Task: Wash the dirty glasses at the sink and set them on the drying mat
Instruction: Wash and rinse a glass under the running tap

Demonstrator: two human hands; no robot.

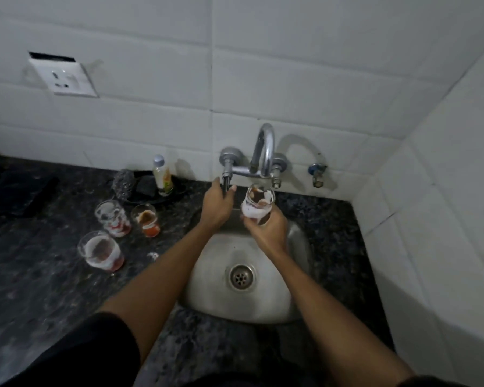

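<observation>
My right hand (pixel 267 233) grips a dirty glass (pixel 256 203) with white and brown residue, holding it tilted under the spout of the chrome tap (pixel 264 152), above the round steel sink (pixel 299 277). My left hand (pixel 217 208) is closed on the tap's left handle (pixel 226 180). No running water is visible. Three more dirty glasses stand on the dark counter to the left of the sink: one nearest me (pixel 101 251), one further back (pixel 112 217), one with orange residue (pixel 147 220). A dark mat (pixel 14 195) lies at the far left.
A soap bottle (pixel 162 175), a steel scrubber (pixel 123 184) and a dark sponge sit on a black tray behind the glasses. A small valve (pixel 317 174) juts from the tiled wall on the right. A wall socket (pixel 67 79) hangs loose upper left. The tiled side wall stands close on the right.
</observation>
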